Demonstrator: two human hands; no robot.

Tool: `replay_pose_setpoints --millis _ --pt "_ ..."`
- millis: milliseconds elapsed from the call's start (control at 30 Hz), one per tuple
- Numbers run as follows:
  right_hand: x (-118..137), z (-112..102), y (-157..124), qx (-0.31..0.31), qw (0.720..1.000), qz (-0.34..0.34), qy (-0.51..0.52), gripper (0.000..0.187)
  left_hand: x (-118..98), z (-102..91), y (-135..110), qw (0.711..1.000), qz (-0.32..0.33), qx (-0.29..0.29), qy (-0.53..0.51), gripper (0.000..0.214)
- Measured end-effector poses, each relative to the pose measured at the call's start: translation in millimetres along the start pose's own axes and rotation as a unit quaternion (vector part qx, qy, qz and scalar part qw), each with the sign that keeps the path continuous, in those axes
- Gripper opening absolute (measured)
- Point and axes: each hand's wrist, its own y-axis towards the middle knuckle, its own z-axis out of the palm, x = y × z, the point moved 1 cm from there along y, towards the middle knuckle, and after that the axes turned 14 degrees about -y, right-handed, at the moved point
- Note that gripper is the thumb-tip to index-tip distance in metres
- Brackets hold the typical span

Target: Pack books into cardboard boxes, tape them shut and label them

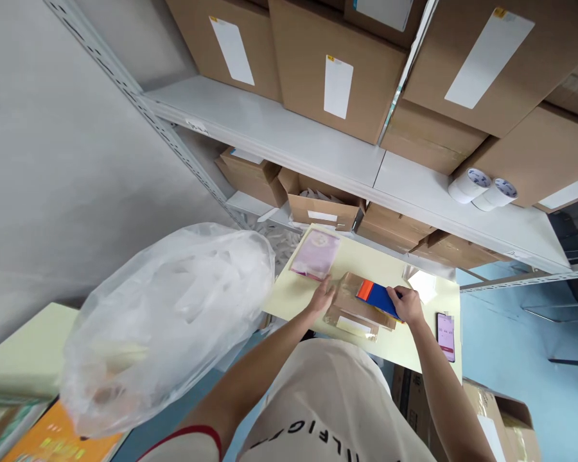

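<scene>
My left hand (323, 295) lies flat with fingers stretched on a brown paper envelope (351, 308) on a pale yellow table (293, 295). My right hand (405, 304) is closed on a blue and orange flat packet (376, 297) whose lower end sits at the envelope's opening. A pink printed sheet (315, 254) lies on the table just beyond my left hand.
A phone (446, 335) lies at the table's right edge, a small clear bag (421, 284) near it. A large clear plastic bag (168, 314) bulges at left. Grey shelves (318, 154) hold cardboard boxes (334, 61) and two tape rolls (484, 189).
</scene>
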Motion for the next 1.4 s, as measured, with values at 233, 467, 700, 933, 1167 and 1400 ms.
replay_pose_setpoints --millis 233,467,700,933,1167,1400 --pt "0.7 0.4 4.4 0.018 0.999 -0.016 -0.034 0.065 -35.4 15.2 5.3 0.925 0.226 0.183 0.246 0.129" --pt "-34.1 -21.6 6.8 0.069 0.99 -0.046 -0.118 0.057 -43.5 16.7 7.0 0.908 0.208 0.17 0.322 0.115" --pt "-142.9 -27.9 -15.0 0.092 0.987 -0.005 -0.129 0.065 -47.5 13.7 4.8 0.889 0.19 0.179 0.376 0.115" --pt "-140.5 6.8 -12.1 0.107 0.99 -0.04 -0.084 0.062 -77.4 90.7 -4.6 0.84 0.23 0.26 0.417 0.122" --pt "-183.5 4.9 -29.0 0.176 0.983 -0.018 -0.059 0.063 -89.3 127.6 -4.7 0.829 0.237 0.277 0.423 0.111" --pt "-122.9 -0.9 -17.4 0.223 0.948 0.046 -0.221 0.044 -97.0 132.0 -6.8 0.828 0.221 0.291 0.426 0.07"
